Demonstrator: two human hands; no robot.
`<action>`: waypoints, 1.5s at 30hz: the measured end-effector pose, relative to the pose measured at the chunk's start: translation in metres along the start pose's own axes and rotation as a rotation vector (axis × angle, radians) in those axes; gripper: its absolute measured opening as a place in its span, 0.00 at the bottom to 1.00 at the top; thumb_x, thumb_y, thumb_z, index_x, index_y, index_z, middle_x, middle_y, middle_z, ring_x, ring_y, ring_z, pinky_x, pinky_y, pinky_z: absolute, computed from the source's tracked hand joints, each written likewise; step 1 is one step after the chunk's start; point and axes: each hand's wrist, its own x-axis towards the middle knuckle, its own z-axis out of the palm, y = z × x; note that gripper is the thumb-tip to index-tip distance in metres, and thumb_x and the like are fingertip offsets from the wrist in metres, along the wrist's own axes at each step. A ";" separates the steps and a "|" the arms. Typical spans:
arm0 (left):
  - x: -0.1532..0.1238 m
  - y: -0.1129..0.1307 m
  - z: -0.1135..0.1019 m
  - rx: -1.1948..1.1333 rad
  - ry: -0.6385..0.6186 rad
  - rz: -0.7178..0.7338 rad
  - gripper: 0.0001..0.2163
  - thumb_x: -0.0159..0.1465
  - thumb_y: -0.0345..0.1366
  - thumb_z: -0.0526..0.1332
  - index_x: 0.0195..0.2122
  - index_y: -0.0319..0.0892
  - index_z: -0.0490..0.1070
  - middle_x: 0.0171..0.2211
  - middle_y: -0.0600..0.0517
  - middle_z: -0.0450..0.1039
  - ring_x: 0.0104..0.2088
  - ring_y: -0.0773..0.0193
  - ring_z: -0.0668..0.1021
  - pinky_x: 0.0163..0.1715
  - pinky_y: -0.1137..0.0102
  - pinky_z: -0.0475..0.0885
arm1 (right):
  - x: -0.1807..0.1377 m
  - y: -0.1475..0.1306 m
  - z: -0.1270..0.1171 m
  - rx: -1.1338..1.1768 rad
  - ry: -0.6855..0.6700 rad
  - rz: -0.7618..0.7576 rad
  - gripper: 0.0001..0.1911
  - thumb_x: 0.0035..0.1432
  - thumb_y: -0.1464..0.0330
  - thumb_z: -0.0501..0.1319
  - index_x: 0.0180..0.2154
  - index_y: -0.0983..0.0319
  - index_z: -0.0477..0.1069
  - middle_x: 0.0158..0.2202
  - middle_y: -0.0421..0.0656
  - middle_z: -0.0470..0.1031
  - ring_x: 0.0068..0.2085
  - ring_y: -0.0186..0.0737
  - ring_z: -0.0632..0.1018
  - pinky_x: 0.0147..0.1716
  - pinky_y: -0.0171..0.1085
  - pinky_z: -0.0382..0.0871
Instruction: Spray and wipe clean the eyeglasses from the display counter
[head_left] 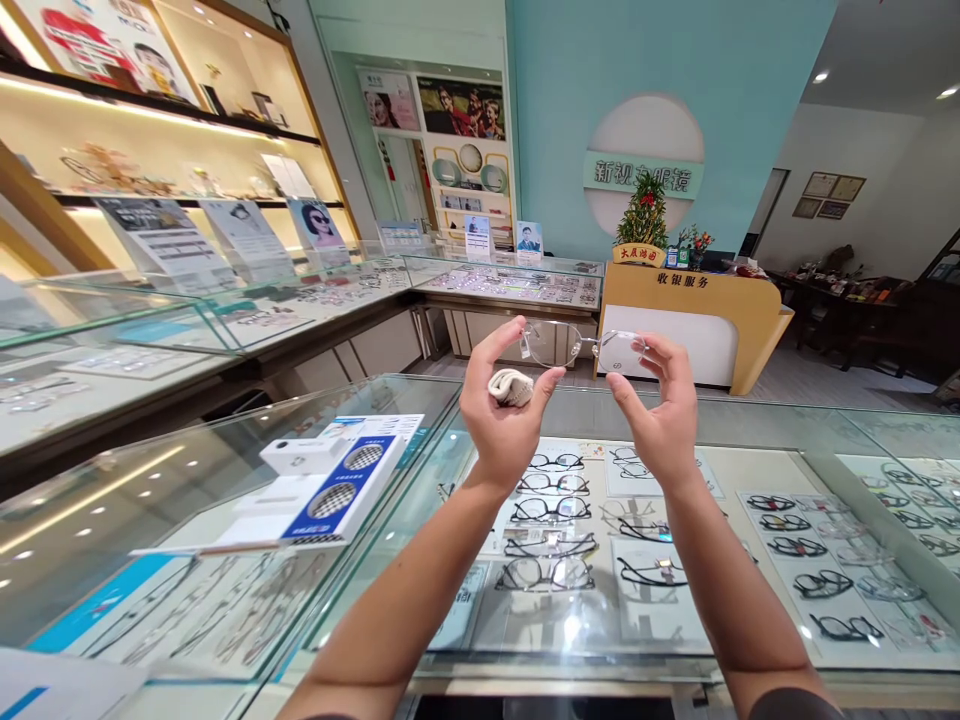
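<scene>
Both arms reach forward here, elbows low and wide, the left forearm [431, 585] slanting up from the lower left, the right forearm [724, 575] angling in from the lower right, and the two hands meet high and central, well above the glass tabletop [757, 425]. Between them hangs the prize, a pair of clear-lensed glasses [590, 344], held out level, lenses side by side. Look at the left hand [499, 420]: index finger raised to the outer end of the frame, thumb pointing up just beneath the lens, a light fingertip grip, and a folded pale cloth [511, 387] tucked in against the palm between thumb and fingers! Over to the right hand [660, 415], fingers bent in at the other outer end, thumb upright just under its lens, the hold equally delicate; whether that thumb touches the rim, I cannot tell. Both wrists are lifted, knuckles outward. Below, rows of display spectacles [551, 510] lie under the glass, a blue-and-white box [345, 490] sits left of the arms, and beyond the glasses stands the yellow cashier desk [667, 345].
</scene>
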 end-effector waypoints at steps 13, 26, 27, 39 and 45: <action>0.003 0.007 -0.004 0.150 0.025 0.223 0.27 0.66 0.41 0.75 0.64 0.48 0.72 0.57 0.45 0.80 0.59 0.52 0.82 0.61 0.53 0.78 | 0.002 0.006 0.000 -0.006 -0.041 0.047 0.21 0.66 0.60 0.67 0.59 0.51 0.71 0.59 0.47 0.76 0.58 0.50 0.80 0.58 0.54 0.77; 0.001 0.005 -0.005 0.107 0.022 0.180 0.27 0.65 0.41 0.75 0.64 0.48 0.73 0.58 0.45 0.80 0.58 0.52 0.82 0.59 0.56 0.79 | 0.000 0.002 0.000 0.000 -0.007 0.029 0.22 0.65 0.61 0.68 0.59 0.51 0.71 0.57 0.47 0.76 0.56 0.49 0.80 0.57 0.54 0.77; 0.001 0.005 -0.004 0.083 0.023 0.134 0.26 0.66 0.41 0.75 0.63 0.48 0.73 0.57 0.45 0.80 0.58 0.53 0.82 0.60 0.55 0.79 | 0.000 0.001 0.001 -0.009 0.010 0.016 0.21 0.65 0.61 0.68 0.59 0.51 0.71 0.57 0.46 0.76 0.56 0.49 0.80 0.57 0.54 0.77; -0.001 0.004 0.000 -0.042 0.027 -0.079 0.24 0.64 0.41 0.76 0.60 0.48 0.76 0.55 0.46 0.81 0.52 0.58 0.84 0.54 0.63 0.81 | -0.005 -0.008 0.004 0.003 0.087 -0.070 0.23 0.66 0.62 0.69 0.60 0.49 0.70 0.59 0.46 0.76 0.52 0.46 0.83 0.53 0.52 0.82; -0.003 0.005 0.002 -0.132 0.016 -0.087 0.26 0.65 0.43 0.76 0.62 0.48 0.74 0.58 0.44 0.78 0.54 0.56 0.85 0.55 0.62 0.83 | -0.008 -0.007 0.010 0.180 0.069 -0.013 0.23 0.66 0.63 0.68 0.60 0.49 0.68 0.61 0.47 0.76 0.57 0.46 0.83 0.55 0.49 0.82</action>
